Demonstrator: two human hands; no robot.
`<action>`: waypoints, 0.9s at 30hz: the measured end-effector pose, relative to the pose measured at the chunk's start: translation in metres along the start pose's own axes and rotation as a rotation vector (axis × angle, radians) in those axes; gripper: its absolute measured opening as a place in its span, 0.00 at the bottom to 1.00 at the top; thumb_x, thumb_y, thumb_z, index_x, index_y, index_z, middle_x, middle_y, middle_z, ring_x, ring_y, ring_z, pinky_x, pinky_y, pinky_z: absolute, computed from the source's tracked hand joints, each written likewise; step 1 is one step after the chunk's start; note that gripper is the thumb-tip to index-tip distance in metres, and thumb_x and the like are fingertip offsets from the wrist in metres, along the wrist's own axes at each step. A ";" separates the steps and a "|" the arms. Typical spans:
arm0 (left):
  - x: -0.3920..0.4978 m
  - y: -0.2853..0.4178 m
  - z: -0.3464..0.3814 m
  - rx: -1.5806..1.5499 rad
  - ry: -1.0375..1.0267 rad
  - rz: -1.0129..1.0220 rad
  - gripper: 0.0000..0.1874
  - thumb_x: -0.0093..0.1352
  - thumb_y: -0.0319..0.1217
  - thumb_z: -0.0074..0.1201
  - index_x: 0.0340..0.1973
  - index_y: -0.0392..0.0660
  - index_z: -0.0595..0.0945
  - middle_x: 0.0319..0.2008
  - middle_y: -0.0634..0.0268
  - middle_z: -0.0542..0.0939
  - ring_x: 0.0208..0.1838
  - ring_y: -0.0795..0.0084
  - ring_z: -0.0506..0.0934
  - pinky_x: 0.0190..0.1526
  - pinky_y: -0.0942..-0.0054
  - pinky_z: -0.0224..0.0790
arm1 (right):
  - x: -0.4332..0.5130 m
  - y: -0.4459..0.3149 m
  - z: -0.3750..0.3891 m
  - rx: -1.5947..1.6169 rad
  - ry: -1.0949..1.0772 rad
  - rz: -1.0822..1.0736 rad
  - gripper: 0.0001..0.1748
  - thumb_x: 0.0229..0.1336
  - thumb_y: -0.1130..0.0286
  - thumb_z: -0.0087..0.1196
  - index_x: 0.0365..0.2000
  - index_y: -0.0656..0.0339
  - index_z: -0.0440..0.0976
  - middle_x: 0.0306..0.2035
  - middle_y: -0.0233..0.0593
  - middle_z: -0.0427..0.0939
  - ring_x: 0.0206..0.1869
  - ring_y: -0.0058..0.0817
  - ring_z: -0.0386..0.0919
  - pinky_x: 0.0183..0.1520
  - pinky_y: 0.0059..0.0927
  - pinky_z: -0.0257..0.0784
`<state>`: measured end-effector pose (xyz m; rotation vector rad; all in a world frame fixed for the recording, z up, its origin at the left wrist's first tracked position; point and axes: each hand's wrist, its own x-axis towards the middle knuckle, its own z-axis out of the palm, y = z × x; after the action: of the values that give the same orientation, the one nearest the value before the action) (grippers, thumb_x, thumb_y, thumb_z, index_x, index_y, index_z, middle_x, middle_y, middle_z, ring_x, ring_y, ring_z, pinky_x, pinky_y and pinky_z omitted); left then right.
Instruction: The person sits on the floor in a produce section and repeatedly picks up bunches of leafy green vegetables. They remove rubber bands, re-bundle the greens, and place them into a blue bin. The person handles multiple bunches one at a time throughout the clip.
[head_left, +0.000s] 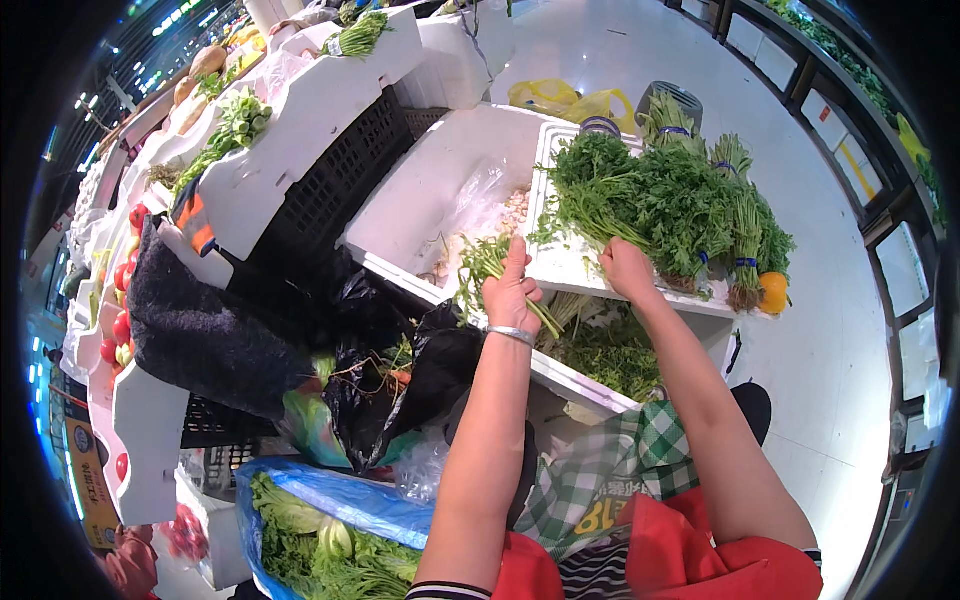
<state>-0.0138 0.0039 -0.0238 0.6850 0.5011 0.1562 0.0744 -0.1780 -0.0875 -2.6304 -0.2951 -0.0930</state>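
My left hand (514, 292) is closed around a small bunch of leafy green stems (480, 270), thumb pointing up. The leaves hang to the left and the cut stems stick out to the lower right. My right hand (628, 268) has its fingers curled at the stem ends of a loose pile of leafy greens (589, 195). The back of that hand hides whether it grips any stems. This pile lies on a white foam lid (559, 262), beside several bunches of greens (686, 187) bound with blue-purple bands.
Under the lid, a foam box (585, 382) holds more greens. To its left are an open foam box (409, 202) with scraps, a black plastic bag (442, 352) of trimmings and a blue-lined box (330, 480) of leafy vegetables. An orange-yellow vegetable (773, 292) sits at the lid's right corner.
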 end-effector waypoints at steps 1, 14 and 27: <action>0.000 -0.003 0.001 0.020 -0.003 -0.031 0.15 0.59 0.40 0.60 0.30 0.41 0.76 0.23 0.72 0.68 0.14 0.86 0.58 0.15 0.84 0.46 | -0.008 -0.001 -0.008 0.094 0.021 -0.042 0.10 0.51 0.67 0.51 0.29 0.64 0.69 0.26 0.46 0.75 0.30 0.42 0.74 0.33 0.39 0.68; -0.016 -0.038 0.020 0.291 -0.152 -0.221 0.12 0.61 0.38 0.58 0.25 0.46 0.74 0.17 0.76 0.67 0.13 0.88 0.56 0.15 0.85 0.45 | -0.107 -0.022 -0.067 0.531 0.246 -0.210 0.08 0.48 0.77 0.54 0.29 0.64 0.66 0.23 0.42 0.70 0.22 0.34 0.70 0.25 0.28 0.64; -0.026 -0.039 0.021 0.440 -0.369 -0.132 0.10 0.61 0.35 0.56 0.33 0.46 0.75 0.19 0.73 0.74 0.14 0.87 0.61 0.14 0.86 0.51 | -0.108 -0.030 -0.059 0.663 0.158 -0.229 0.07 0.43 0.77 0.57 0.28 0.64 0.72 0.23 0.37 0.72 0.21 0.25 0.68 0.26 0.24 0.64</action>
<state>-0.0272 -0.0455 -0.0248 1.0812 0.2215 -0.2101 -0.0385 -0.2013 -0.0350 -1.9152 -0.4767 -0.2342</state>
